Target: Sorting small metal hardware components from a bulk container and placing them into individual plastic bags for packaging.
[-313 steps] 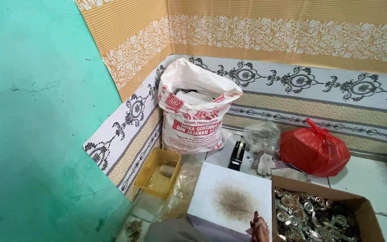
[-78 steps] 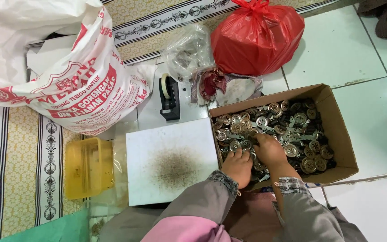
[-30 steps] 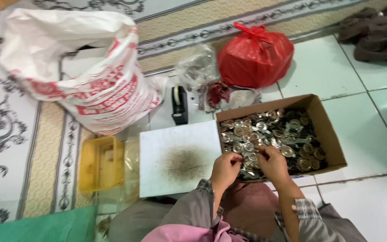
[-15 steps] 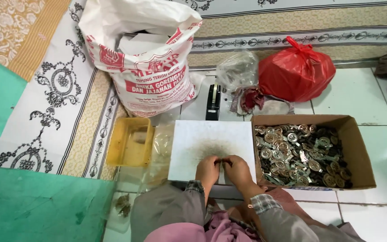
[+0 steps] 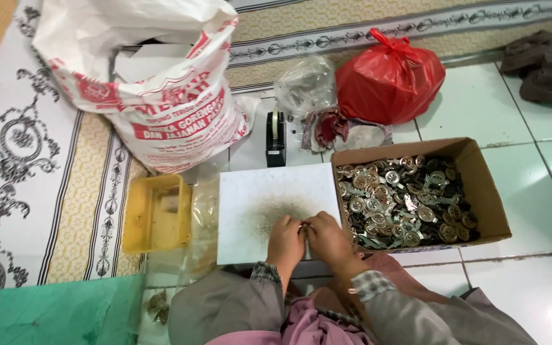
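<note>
Both hands now meet over the near edge of the white board point(image 5: 276, 204), fingertips pressed together around a small metal piece point(image 5: 303, 225) pinched between them; the left hand point(image 5: 287, 241) lies just beside the right hand point(image 5: 328, 239), and the two touch at the fingertips. The piece is too small to identify more exactly; it sits above the board's dark-speckled middle. One second ago both hands were inside the cardboard box point(image 5: 480, 185), among the round metal parts point(image 5: 404, 201); half a second ago they had already come onto the board, and they remain there. The box stands against the board's right edge, filled with parts. A yellow plastic tray point(image 5: 156, 214) lies left of the board, with a clear plastic bag point(image 5: 204, 220) between them. Beyond the board stand a black tape dispenser point(image 5: 276, 137), a printed white sack point(image 5: 154, 83), a second clear bag point(image 5: 305, 83) and a knotted red plastic bag point(image 5: 388, 80). Dark cloth point(image 5: 544, 64) lies on the tiles at far right. The camera view has shifted slightly since half a second ago.
</note>
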